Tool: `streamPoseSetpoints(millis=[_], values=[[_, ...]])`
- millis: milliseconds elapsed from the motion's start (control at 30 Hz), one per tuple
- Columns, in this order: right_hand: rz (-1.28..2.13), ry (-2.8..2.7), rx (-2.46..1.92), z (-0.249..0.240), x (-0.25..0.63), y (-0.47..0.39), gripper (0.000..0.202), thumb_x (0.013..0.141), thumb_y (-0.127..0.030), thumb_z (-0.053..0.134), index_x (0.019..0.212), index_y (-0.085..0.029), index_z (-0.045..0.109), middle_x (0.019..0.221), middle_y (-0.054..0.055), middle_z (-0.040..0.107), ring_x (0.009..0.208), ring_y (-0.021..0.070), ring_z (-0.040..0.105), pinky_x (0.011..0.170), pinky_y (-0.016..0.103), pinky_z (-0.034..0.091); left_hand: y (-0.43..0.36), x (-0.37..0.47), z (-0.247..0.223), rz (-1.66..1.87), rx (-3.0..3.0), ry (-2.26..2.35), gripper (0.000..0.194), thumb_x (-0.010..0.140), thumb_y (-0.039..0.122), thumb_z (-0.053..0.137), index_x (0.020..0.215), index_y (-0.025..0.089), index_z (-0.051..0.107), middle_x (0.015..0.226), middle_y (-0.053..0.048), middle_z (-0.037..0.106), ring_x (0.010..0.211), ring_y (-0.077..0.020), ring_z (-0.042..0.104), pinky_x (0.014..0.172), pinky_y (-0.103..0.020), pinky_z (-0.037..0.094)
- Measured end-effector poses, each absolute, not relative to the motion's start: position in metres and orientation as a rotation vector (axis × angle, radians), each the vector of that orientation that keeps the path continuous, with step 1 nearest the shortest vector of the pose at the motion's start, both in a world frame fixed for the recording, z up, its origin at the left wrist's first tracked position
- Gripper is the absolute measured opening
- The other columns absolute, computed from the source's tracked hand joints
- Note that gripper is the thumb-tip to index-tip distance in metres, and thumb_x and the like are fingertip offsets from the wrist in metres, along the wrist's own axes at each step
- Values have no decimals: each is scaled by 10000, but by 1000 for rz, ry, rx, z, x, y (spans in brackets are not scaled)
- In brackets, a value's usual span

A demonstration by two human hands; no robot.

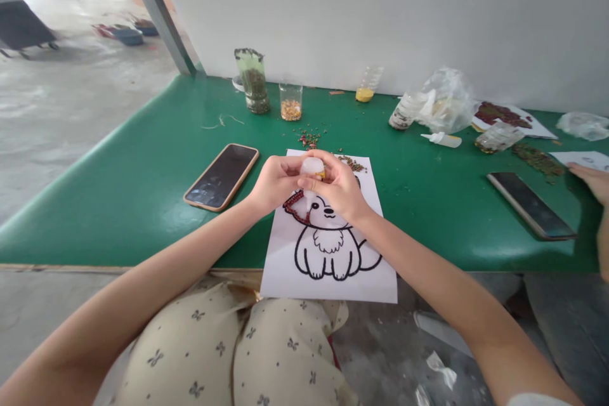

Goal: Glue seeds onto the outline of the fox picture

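My left hand [275, 183] and my right hand [343, 189] are both closed around a small white glue bottle [312, 167] with a bit of yellow label. Its rounded base faces up toward me, and the nozzle end points down at the paper. Below lies a white sheet [280, 269] with a black-outlined dog drawing [327, 254], overhanging the table's front edge. Dark red seeds [292, 208] line the dog's left-side ear. Part of the head is covered by my hands. Loose brownish seeds [352, 163] rest at the sheet's top right corner.
On the green table [143, 203] are a phone [221, 176], a cup of corn kernels [290, 108], a green-tinted container [254, 82] and scattered seeds [310, 139]. Rightward are another glue bottle [442, 139], a plastic bag [445, 101], a second phone [530, 206] and another person's hand [592, 183].
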State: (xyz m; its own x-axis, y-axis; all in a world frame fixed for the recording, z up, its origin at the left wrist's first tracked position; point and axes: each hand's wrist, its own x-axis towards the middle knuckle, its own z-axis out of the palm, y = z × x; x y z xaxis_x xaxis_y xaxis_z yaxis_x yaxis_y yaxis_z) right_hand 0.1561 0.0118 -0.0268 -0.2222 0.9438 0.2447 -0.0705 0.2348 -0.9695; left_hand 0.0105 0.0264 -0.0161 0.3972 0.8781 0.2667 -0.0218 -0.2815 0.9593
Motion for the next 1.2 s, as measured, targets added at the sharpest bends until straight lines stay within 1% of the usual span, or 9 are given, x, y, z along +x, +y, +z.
streamPoseSetpoints(millis=[300,467,633,767,900,1200], values=[[1249,-1400,-881,-25,156,11,512,595,-411,828,1023,-264,588,946,-3,630,841,166,615,737,320,558,26,11,-15,1069,1592,787,259,676,322,757,831,115,745,821,-83,741,761,-195,678,642,-261,529],[1230,-1429,-903,-26,157,11,515,611,-443,812,1034,-261,581,958,5,630,858,173,615,735,322,558,26,11,-16,1071,1595,791,250,683,303,758,843,112,744,806,-80,739,750,-187,677,654,-258,526],[1219,-1440,-871,-27,157,13,480,636,-417,799,1028,-258,572,929,-2,623,844,162,612,734,313,551,27,11,-16,1077,1585,779,248,676,289,768,844,109,745,806,-79,738,738,-181,678,667,-260,531],[1194,-1458,-864,-27,157,13,465,651,-416,788,1027,-256,567,956,3,625,856,160,613,727,304,549,27,12,-16,1097,1579,786,259,657,292,783,831,104,742,803,-78,739,722,-179,678,676,-269,541],[1189,-1472,-912,-27,157,13,487,650,-448,780,1042,-255,563,996,18,631,877,172,617,710,303,551,27,13,-16,1094,1566,787,268,657,309,782,827,107,738,808,-77,740,729,-182,682,689,-282,552],[1210,-1456,-912,-26,157,13,488,639,-437,790,1036,-264,564,974,11,630,852,165,618,719,305,554,29,13,-18,1087,1573,785,266,674,323,765,833,113,735,810,-83,741,731,-189,688,659,-280,556]])
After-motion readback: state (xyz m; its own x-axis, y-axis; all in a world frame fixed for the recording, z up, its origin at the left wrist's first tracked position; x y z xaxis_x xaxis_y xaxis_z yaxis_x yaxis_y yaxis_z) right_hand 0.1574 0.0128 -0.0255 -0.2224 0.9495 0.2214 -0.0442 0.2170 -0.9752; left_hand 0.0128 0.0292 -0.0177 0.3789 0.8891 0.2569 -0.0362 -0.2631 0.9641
